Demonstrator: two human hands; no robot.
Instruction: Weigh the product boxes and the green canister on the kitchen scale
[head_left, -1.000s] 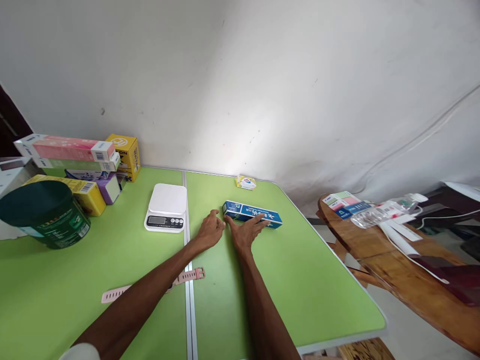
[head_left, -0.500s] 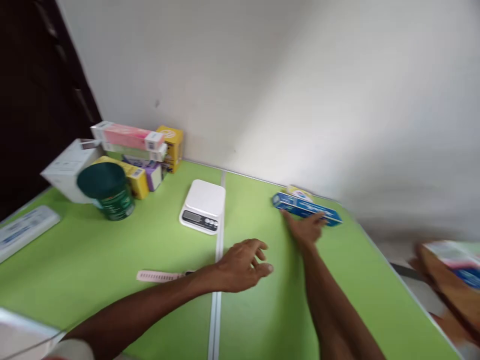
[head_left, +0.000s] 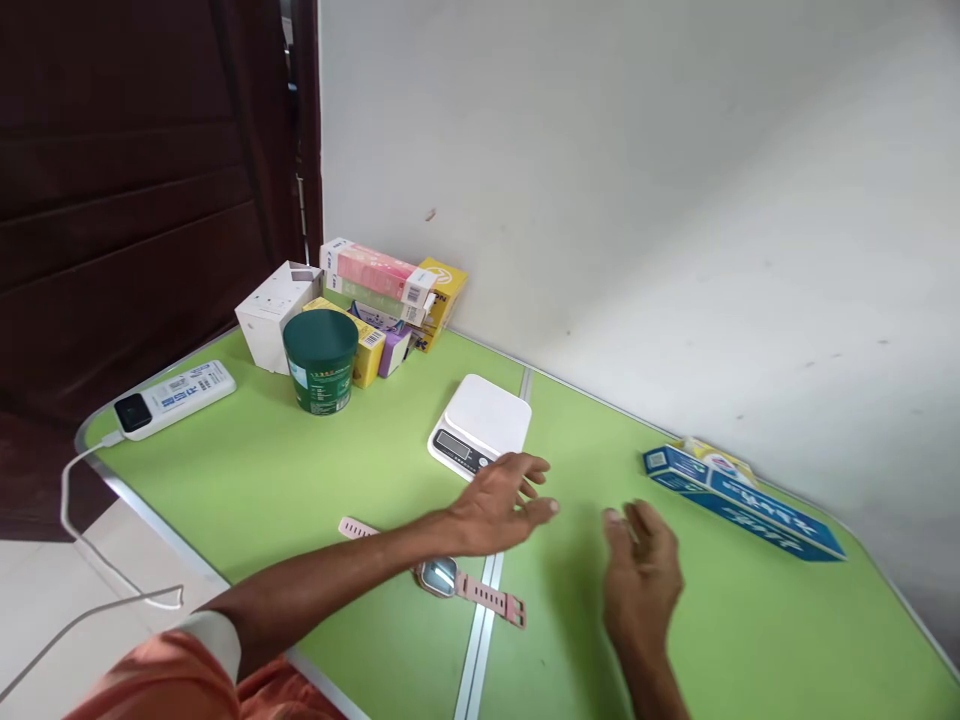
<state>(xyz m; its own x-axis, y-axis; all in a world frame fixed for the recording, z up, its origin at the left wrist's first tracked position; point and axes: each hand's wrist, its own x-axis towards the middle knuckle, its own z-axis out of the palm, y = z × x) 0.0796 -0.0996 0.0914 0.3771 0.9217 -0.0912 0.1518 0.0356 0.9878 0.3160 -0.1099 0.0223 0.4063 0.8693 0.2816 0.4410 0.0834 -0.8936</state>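
My left hand (head_left: 504,505) is held over the middle of the table with its fingers apart and nothing in it. It covers the front right corner of a white digital scale (head_left: 484,415). Beneath my left forearm lies a smartwatch (head_left: 439,577) with a pink strap, partly hidden. My right hand (head_left: 643,570) hovers above the green tabletop, slightly blurred, fingers curved and apart, holding nothing. Beyond it, a long blue toothpaste-style box (head_left: 742,505) lies by the wall, with a small yellow and white box (head_left: 716,460) behind it.
A dark green tub (head_left: 321,360) stands at the left, before a white box (head_left: 274,315) and several stacked cartons, a pink one (head_left: 375,272) on top. A white power bank (head_left: 184,395) with a cable (head_left: 71,500) lies near the left edge. The wall (head_left: 600,180) borders the table's back.
My right hand has let go of the blue box and drawn back toward me. The view has turned left, showing more of the door and power bank. My left hand stays open.
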